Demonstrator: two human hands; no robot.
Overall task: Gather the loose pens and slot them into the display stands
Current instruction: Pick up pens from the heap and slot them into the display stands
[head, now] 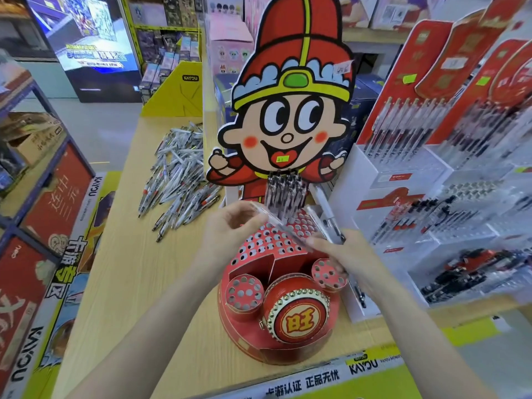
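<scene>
Head view: red display stand point(276, 306) on the wooden table point(138, 283); above its holes, a clear pen point(280, 224) slants far-left to near-right, left hand point(230, 228) pinching its far end, right hand point(342, 254) gripping its near end plus more pens point(326, 217)

I saw two bare forearms coming up from the bottom edge, each slim and tapering to a narrow wrist. No sleeve showed on either arm as far as the picture reached. The left hand point(230, 228) and the right hand point(342, 254) were uncovered, the fingers slender; motion blur softened the fingertips, so I could not make out the nails. On wrists and fingers alike I made out only bare surface, plain and unmarked.
</scene>
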